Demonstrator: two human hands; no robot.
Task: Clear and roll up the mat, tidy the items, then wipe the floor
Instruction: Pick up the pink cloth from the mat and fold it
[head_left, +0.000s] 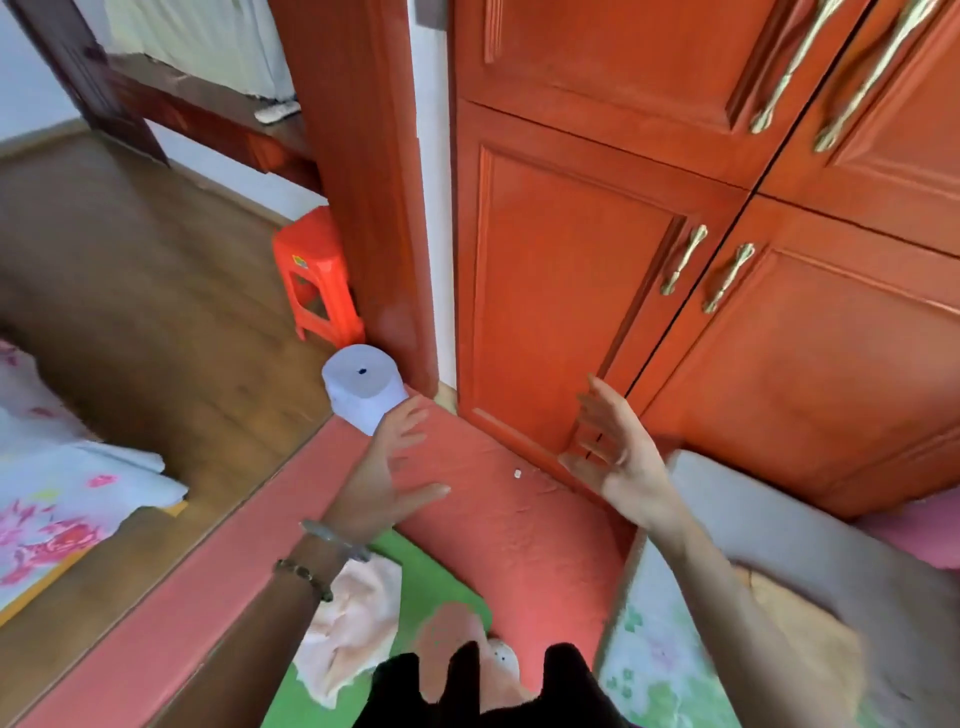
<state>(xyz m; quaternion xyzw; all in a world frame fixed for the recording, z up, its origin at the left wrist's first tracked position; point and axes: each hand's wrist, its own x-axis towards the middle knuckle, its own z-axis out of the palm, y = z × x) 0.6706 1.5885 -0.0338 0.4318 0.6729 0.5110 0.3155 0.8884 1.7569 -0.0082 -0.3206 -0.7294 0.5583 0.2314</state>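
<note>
Two hands (395, 467) (618, 452), fingers spread, above mat (519, 519)

A brown wooden floor (156, 270) is seen from 8 to 11 o'clock. A salmon-red mat (519, 519) is spread on it from 7 o'clock to the centre, its far edge against a red wardrobe (571, 260). A red plastic stool (314, 280) is set at 10 o'clock, with a white paper roll (358, 384) just beside it at the mat's far corner. Floral bedding (62, 493) is laid at 8 o'clock.

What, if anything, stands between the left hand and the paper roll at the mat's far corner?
Nothing visible does. The open left hand reaches the near side of the paper roll with its fingertips. The red stool stands behind the roll, out of the way.
</note>
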